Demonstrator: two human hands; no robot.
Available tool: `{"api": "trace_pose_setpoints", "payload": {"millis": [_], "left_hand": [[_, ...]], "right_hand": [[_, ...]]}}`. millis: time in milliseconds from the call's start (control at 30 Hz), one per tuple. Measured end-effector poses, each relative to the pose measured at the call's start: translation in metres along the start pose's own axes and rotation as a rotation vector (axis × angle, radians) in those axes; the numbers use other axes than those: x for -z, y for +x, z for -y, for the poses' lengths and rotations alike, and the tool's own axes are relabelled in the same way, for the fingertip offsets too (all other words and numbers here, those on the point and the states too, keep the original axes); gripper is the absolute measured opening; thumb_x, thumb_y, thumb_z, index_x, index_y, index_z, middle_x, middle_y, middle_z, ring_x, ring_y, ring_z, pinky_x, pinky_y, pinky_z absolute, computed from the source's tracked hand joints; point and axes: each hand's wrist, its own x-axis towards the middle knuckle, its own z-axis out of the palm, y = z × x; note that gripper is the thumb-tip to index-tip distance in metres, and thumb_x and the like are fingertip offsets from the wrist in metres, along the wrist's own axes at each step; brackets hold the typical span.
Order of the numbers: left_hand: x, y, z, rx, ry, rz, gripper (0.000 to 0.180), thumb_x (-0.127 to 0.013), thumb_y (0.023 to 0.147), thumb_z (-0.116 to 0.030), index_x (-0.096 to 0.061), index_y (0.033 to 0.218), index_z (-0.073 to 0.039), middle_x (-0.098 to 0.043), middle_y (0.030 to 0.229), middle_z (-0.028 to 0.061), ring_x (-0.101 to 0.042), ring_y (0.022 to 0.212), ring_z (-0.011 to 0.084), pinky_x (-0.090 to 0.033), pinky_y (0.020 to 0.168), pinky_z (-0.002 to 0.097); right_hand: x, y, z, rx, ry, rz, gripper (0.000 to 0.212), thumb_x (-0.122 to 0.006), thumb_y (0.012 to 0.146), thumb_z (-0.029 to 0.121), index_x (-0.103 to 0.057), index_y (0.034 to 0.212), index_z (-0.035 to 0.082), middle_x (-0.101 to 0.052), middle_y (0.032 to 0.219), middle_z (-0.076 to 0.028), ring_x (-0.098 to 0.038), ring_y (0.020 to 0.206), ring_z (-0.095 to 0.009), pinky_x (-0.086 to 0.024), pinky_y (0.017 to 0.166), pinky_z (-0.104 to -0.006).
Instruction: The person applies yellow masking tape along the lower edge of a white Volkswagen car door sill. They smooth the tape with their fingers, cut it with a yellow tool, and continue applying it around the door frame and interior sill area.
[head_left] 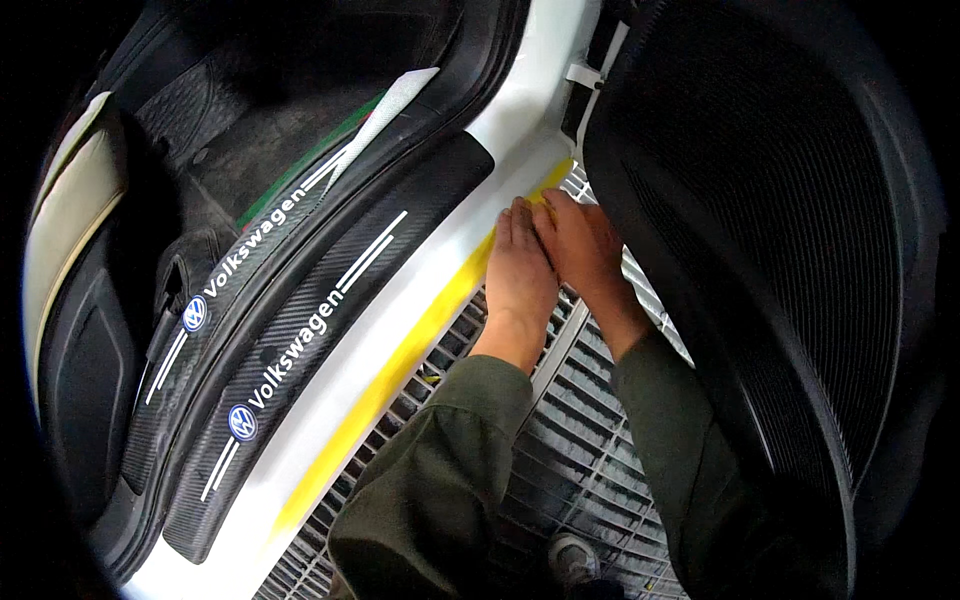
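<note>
A white car door sill runs from lower left to upper right, with a long yellow band along its outer side. My left hand rests on the far part of this band, its fingers stretched out and close together. Just right of it and touching it, my right hand lies near the band's far end. The right fingers are slightly bent over the edge, and their tips are partly hidden. No tool shows in either hand; what lies under the palms is hidden.
Black textured sill plates with white lettering lie inward of the white sill. A black door panel stands open on the right. Below my arms is a metal floor grating, with a shoe on it. A beige-and-black seat is at the left.
</note>
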Motion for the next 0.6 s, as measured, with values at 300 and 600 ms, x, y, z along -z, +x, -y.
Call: {"api": "trace_pose_setpoints", "payload": {"millis": [300,600], "left_hand": [[0.013,0.005,-0.004,0.035,-0.043,0.192,0.055,-0.043,0.097,-0.027,-0.043,0.145,-0.001,-0.038,0.154,0.0180,-0.024,0.148,0.0302,-0.015,0.121,0.0423],[0.007,-0.002,0.001,0.014,0.134,0.136,0.070,-0.051,0.094,-0.052,-0.046,0.144,-0.003,-0.037,0.155,0.0138,-0.025,0.147,0.0276,-0.015,0.121,0.0418]], "right_hand": [[0.036,-0.078,-0.045,-0.101,-0.232,0.026,0.031,-0.052,0.100,0.028,-0.064,0.117,0.005,-0.070,0.087,-0.018,-0.069,0.069,-0.032,-0.053,0.066,-0.0404],[0.035,-0.099,-0.080,-0.231,-0.045,0.069,0.022,-0.058,0.098,0.022,-0.067,0.106,0.003,-0.061,0.062,-0.007,-0.060,0.052,-0.011,-0.045,0.050,-0.0292]]}}
